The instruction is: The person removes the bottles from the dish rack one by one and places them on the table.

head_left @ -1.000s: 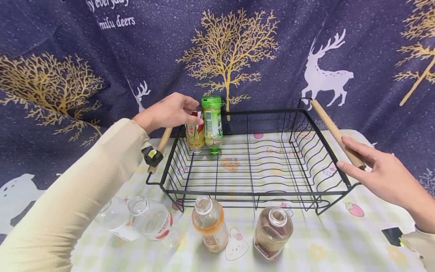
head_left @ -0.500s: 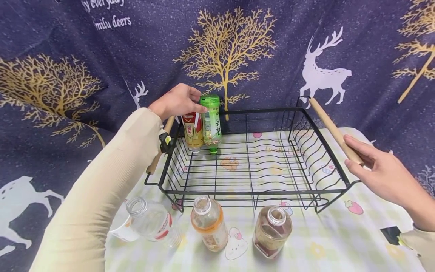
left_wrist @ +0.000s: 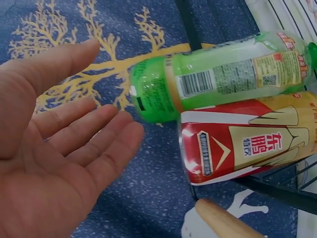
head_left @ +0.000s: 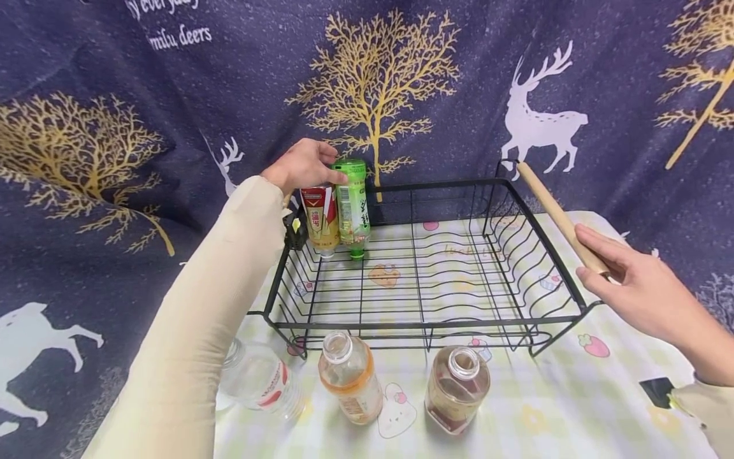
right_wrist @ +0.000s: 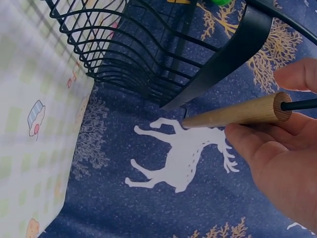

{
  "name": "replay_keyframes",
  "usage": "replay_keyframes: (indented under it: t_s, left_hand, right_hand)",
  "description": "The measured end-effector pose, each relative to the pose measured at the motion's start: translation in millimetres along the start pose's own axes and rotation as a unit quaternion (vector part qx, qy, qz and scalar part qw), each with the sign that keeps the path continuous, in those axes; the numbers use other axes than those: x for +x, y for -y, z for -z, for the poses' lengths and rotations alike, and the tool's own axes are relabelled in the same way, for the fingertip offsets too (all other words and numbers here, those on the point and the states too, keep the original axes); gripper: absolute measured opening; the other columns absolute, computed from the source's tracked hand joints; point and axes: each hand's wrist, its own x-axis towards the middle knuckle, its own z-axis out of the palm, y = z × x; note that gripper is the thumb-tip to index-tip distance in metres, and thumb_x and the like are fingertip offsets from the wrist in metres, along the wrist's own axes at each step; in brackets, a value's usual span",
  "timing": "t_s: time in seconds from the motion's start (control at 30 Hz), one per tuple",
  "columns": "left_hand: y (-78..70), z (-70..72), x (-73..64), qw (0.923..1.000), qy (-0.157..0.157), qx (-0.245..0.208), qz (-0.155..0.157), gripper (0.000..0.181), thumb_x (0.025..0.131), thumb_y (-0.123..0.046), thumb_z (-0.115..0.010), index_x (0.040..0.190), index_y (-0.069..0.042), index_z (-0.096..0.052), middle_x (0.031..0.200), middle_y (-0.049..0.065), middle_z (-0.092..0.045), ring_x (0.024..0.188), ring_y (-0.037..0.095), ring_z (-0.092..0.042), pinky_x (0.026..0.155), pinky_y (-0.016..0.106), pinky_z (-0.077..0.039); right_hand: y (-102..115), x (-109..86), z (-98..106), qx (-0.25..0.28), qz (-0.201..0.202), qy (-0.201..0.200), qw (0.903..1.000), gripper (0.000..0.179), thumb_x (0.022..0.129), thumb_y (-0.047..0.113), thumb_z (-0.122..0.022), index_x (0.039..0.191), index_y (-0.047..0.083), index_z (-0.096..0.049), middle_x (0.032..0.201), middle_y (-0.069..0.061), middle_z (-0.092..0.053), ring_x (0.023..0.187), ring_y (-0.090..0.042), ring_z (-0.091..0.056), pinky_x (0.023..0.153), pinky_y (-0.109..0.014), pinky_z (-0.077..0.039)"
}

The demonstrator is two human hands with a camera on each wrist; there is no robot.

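Two plastic bottles stand upside down in the back left corner of a black wire dish rack point(head_left: 424, 326): a green-labelled one point(head_left: 353, 210) and a red-and-gold one point(head_left: 321, 220). My left hand point(head_left: 304, 167) is up at their bases; the left wrist view shows its palm and fingers point(left_wrist: 111, 141) extended, with a gap between them and both bottles. My right hand point(head_left: 642, 280) is at the near end of the rack's right wooden handle point(head_left: 559, 213). In the right wrist view its lower fingers touch that handle from below, while the upper digit point(right_wrist: 297, 74) stays apart from it.
In front of the rack stand a bottle with an orange band point(head_left: 351, 382), a brownish bottle point(head_left: 457, 392) and a clear red-labelled bottle point(head_left: 266, 382), all uncapped. My left sleeve point(head_left: 189, 319) crosses the left side. A dark blue curtain point(head_left: 229, 83) hangs behind.
My left hand has moved right and back, from over the red-and-gold bottle toward the green one. The sleeve now covers most of a second clear bottle. My right thumb has come off the rack's rim.
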Motion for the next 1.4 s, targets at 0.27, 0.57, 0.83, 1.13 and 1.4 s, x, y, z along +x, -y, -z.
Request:
replay_keyframes:
  t_s: [0.27,0.57,0.83,1.13,1.4]
  left_hand:
    - [3.3,-5.2,14.4,0.9985,-0.013,0.052,0.001,0.07,0.097,-0.022,-0.068,0.153,-0.001,-0.033,0.154,0.015,-0.038,0.14,0.03,-0.038,0.113,0.043,-0.038]
    - [4.3,-12.3,21.9,0.9953,-0.034,0.09,0.01,0.069,0.098,-0.024,-0.067,0.155,-0.006,-0.033,0.159,0.012,-0.032,0.146,0.03,-0.028,0.115,0.046,-0.034]
    - [7.9,-15.0,30.3,0.9933,-0.054,0.101,0.017,0.069,0.096,-0.024,-0.069,0.155,-0.01,-0.036,0.162,0.013,-0.025,0.148,0.031,-0.024,0.115,0.048,-0.034]
    - [11.2,-18.1,35.9,0.9908,-0.045,0.124,0.026,0.071,0.098,-0.025,-0.066,0.158,-0.014,-0.03,0.162,0.013,-0.026,0.148,0.033,-0.023,0.116,0.049,-0.032]
    - [11.5,-22.6,38.9,0.9903,-0.03,0.131,0.033,0.07,0.099,-0.026,-0.064,0.158,-0.012,-0.029,0.16,0.015,-0.029,0.145,0.035,-0.028,0.114,0.049,-0.035]
  right_hand:
    - [-0.5,-0.2,0.8,0.002,0.002,0.001,1.0,0.062,0.101,0.017,-0.061,0.155,0.004,-0.032,0.156,-0.026,-0.03,0.123,-0.057,-0.043,0.077,0.008,-0.026]
    - [-2.0,0.8,0.5,0.022,0.013,-0.009,0.9996,0.061,0.1,0.014,-0.061,0.154,0.005,-0.034,0.154,-0.028,-0.033,0.13,-0.032,-0.048,0.076,0.006,-0.032]
    - [-5.3,-2.9,-2.2,0.058,0.008,-0.013,0.9982,0.062,0.101,0.014,-0.059,0.157,0.011,-0.031,0.155,-0.029,-0.03,0.135,-0.015,-0.042,0.079,0.006,-0.033]
    - [-7.9,-3.4,-2.3,0.073,0.019,-0.016,0.9971,0.062,0.101,0.012,-0.06,0.156,0.008,-0.032,0.155,-0.029,-0.029,0.109,0.027,-0.032,0.082,0.006,-0.033]
    - [-5.6,-3.5,-2.6,0.071,0.016,-0.012,0.9973,0.062,0.101,0.011,-0.059,0.156,0.005,-0.031,0.155,-0.031,-0.028,0.131,0.006,-0.038,0.082,0.006,-0.032]
